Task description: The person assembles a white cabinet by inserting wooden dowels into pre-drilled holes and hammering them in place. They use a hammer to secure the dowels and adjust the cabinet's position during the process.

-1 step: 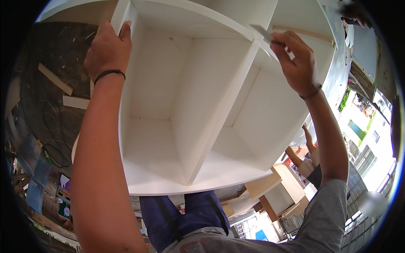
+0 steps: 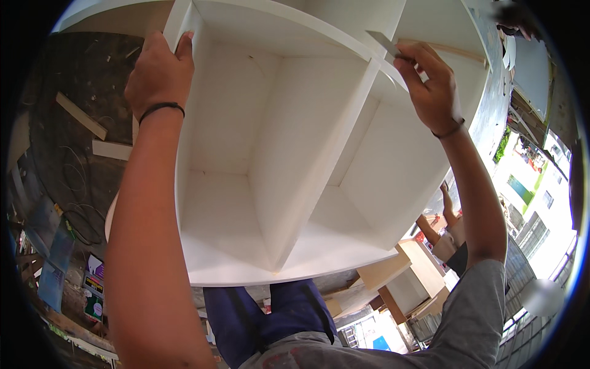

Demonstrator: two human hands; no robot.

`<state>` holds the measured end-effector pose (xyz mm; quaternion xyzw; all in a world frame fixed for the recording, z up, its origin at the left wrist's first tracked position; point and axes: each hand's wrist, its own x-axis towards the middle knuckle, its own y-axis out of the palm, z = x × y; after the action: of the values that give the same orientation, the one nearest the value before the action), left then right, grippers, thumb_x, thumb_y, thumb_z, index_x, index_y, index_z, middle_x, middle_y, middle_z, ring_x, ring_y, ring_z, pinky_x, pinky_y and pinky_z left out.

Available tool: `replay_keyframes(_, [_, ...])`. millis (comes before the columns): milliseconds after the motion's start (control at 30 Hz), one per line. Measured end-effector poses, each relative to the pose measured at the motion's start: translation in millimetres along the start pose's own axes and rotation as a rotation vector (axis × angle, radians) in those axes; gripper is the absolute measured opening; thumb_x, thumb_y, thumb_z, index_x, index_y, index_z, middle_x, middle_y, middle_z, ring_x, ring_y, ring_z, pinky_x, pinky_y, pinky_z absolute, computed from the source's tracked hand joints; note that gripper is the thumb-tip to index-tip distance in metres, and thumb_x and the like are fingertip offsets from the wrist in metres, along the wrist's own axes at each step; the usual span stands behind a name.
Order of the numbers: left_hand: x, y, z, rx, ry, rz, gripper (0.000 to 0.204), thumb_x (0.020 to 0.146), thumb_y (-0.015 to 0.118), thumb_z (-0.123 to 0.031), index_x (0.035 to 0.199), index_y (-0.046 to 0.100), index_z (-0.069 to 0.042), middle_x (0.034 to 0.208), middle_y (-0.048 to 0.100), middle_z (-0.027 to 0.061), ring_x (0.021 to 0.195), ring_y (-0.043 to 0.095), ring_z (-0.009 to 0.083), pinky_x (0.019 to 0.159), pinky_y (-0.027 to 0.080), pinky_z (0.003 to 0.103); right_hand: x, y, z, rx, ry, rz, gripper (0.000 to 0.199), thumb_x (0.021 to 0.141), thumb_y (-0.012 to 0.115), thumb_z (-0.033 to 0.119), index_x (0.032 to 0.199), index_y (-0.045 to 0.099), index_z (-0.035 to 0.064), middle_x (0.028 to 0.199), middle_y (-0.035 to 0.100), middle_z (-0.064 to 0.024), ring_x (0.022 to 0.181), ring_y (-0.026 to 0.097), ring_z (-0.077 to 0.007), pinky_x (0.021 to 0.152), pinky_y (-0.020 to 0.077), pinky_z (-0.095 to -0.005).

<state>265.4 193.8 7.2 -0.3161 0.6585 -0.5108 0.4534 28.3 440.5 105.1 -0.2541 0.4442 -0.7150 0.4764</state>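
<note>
A white cabinet [image 2: 344, 258] with several open compartments fills the middle. My left hand [image 2: 161, 71] is closed round the front edge of its left upright panel, with the thumb on the inner side. My right hand [image 2: 430, 77] pinches a flat, thin grey blade [image 2: 382, 42] between thumb and fingers; whether it has a handle is hidden. The blade lies close over the shelf edge, near where the middle upright panel [image 2: 332, 166] meets the shelf. Just below the blade, a thin pale curl of strip [image 2: 391, 80] stands off the edge.
Wood offcuts [image 2: 81, 115] and a dark cable [image 2: 83, 224] lie on the floor at left. Wooden boxes [image 2: 412, 280] stand at lower right. Beyond the cabinet's right side, another person's arm [image 2: 448, 203] shows.
The blade in my right hand has shifted slightly upward and tilted a little. My left hand keeps its hold on the panel.
</note>
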Motion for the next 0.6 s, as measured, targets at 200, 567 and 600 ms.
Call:
replay_keyframes(200, [0.7, 4.8, 2.2, -0.037, 0.054, -0.041, 0.060, 0.093, 0.046, -0.060, 0.130, 0.051, -0.013, 0.124, 0.062, 0.0119, 0.111, 0.061, 0.0354, 0.086, 0.051, 0.049, -11.3, 16.7, -16.7, -0.045, 0.028, -0.064, 0.016, 0.088, 0.065, 0.007, 0.104, 0.069, 0.0044, 0.081, 0.059, -0.0063, 0.070, 0.056, -0.0183, 0.066, 0.0463, -0.0301])
replay_keyframes(567, [-72.1, 76.5, -73.7, -0.838, 0.806, -0.293, 0.057, 0.089, 0.063, -0.034, 0.132, 0.050, 0.000, 0.134, 0.053, 0.0160, 0.128, 0.046, 0.0342, 0.106, 0.035, 0.046, -70.7, 0.2, -17.5, -0.065, 0.137, -0.130, 0.017, 0.087, 0.065, 0.006, 0.104, 0.069, 0.0042, 0.082, 0.061, -0.0072, 0.074, 0.061, -0.0211, 0.067, 0.0480, -0.0313])
replay_keyframes(600, [-77.9, 79.5, -101.1, -0.927, 0.709, -0.198, 0.055, 0.090, 0.062, -0.033, 0.131, 0.050, 0.001, 0.131, 0.054, 0.0170, 0.125, 0.047, 0.0346, 0.105, 0.036, 0.046, -75.4, 1.3, -20.1, -0.065, 0.140, -0.126, 0.017, 0.087, 0.065, 0.006, 0.104, 0.069, 0.0042, 0.082, 0.061, -0.0073, 0.075, 0.062, -0.0212, 0.068, 0.0484, -0.0313])
